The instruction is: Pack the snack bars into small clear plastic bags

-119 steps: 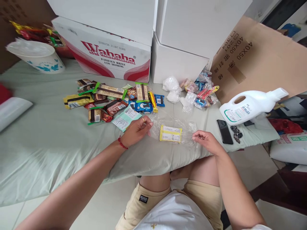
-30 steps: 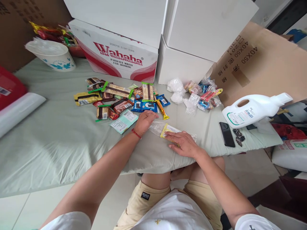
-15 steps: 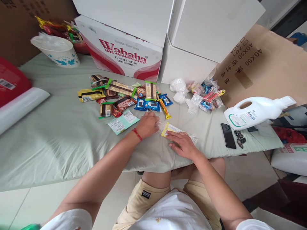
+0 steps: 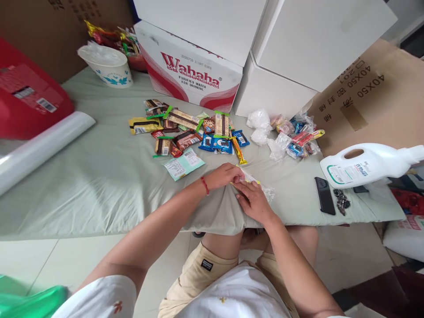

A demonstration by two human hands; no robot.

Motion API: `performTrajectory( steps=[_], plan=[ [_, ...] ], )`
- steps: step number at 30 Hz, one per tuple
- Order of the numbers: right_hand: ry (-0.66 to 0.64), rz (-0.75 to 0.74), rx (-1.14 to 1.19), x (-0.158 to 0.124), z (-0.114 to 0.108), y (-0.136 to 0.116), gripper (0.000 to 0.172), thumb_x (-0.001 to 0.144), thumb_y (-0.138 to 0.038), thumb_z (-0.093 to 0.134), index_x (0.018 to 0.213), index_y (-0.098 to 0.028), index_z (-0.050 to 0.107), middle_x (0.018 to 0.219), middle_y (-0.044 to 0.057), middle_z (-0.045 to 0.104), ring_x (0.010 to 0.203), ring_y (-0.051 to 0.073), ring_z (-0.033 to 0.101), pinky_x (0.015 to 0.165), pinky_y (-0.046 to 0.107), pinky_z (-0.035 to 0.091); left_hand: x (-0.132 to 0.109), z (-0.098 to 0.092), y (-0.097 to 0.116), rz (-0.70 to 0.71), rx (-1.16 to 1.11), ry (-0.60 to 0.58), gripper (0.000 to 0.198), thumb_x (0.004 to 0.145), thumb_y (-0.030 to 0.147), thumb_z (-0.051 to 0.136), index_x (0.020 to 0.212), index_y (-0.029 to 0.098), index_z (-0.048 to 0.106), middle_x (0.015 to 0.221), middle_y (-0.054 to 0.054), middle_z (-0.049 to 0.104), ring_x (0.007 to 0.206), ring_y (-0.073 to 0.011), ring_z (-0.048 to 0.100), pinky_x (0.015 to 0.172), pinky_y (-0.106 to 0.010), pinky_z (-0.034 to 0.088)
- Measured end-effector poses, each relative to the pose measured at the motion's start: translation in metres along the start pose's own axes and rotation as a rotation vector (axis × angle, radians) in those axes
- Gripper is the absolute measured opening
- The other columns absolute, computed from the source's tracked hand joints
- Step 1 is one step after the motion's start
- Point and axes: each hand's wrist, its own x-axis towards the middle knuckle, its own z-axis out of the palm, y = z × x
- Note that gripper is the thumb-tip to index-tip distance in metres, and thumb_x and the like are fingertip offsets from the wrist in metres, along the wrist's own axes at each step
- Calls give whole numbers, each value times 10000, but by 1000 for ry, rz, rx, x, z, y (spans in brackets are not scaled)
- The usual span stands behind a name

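On the cloth-covered surface near the front edge lies a yellow-and-white snack packet (image 4: 245, 173), largely hidden by my hands. Clear plastic wrap (image 4: 268, 193) lies around it and sticks out crumpled at its right end. My left hand (image 4: 226, 176) is at the packet's left end, its fingers curled in a pinch on the wrap. Pressed over the packet is my right hand (image 4: 256, 201), fingers stretched out and close to the left fingertips. Just behind are a yellow stick snack (image 4: 239, 151), blue snack packets (image 4: 217, 144) and a pale green packet (image 4: 184, 164).
A pile of wrapped bars (image 4: 182, 119) lies behind my left hand. Plastic-wrapped snack bundles (image 4: 298, 137) are at the back right. Near the right end are a white bottle (image 4: 367, 165), phone (image 4: 324, 195) and keys (image 4: 342, 202). A plastic film roll (image 4: 46, 150), paper bucket (image 4: 109, 66) and Wahaha carton (image 4: 192, 70) also stand around.
My left hand has moved right with the wrap, over the packet's left end and up against my right fingers. The right hand stays on the packet. The whole view has shifted slightly.
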Motion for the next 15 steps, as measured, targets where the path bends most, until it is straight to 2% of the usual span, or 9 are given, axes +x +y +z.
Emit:
performTrajectory(
  steps=[3, 5, 6, 8, 11, 13, 15],
  plan=[
    [51, -33, 238, -17, -9, 3, 369, 997, -280, 546, 1341, -287, 680, 1383, 89, 678, 1262, 262, 622, 1065, 463, 448, 1, 3, -2, 3, 132, -57, 332, 896, 158, 454, 964, 168, 779, 949, -46, 749, 882, -156, 657, 825, -239, 492],
    [109, 38, 426, -29, -17, 8, 286, 997, -317, 563, 1221, -291, 739, 1317, 78, 718, 1233, 252, 650, 1059, 443, 473, 1, 7, 0, -18, 270, -83, 370, 903, 156, 471, 1076, 210, 794, 1033, -43, 747, 918, -164, 667, 803, -238, 484],
    [178, 114, 496, -34, -21, 11, 252, 991, -342, 579, 1157, -283, 759, 1263, 75, 741, 1192, 249, 669, 1033, 429, 493, 0, 10, 2, -32, 336, -96, 387, 917, 169, 474, 1130, 238, 790, 1065, -40, 742, 925, -169, 670, 780, -242, 480],
    [417, 333, 550, -40, -28, 22, 242, 971, -402, 603, 1053, -249, 771, 1140, 76, 773, 1049, 235, 699, 931, 388, 534, -2, 14, 7, -59, 441, -109, 400, 948, 211, 476, 1207, 291, 771, 1112, -34, 730, 943, -185, 676, 742, -261, 469],
    [773, 670, 504, -34, -35, 48, 312, 901, -486, 636, 980, -202, 739, 1033, 84, 770, 853, 189, 662, 724, 304, 529, -5, 17, 14, -69, 540, -124, 391, 980, 277, 475, 1254, 339, 747, 1108, -38, 719, 955, -211, 678, 706, -291, 455],
    [824, 828, 537, -25, -38, 65, 353, 843, -523, 647, 956, -193, 703, 950, 80, 756, 753, 167, 629, 616, 270, 497, -6, 18, 17, -58, 583, -140, 398, 995, 298, 458, 1281, 356, 728, 1085, -47, 710, 943, -221, 677, 674, -303, 437],
    [730, 922, 587, -16, -39, 76, 382, 799, -553, 653, 918, -191, 678, 838, 66, 730, 656, 155, 599, 540, 258, 466, -7, 18, 18, -45, 606, -150, 408, 1004, 302, 441, 1303, 366, 712, 1080, -53, 702, 936, -222, 676, 654, -306, 424]
  ],
)
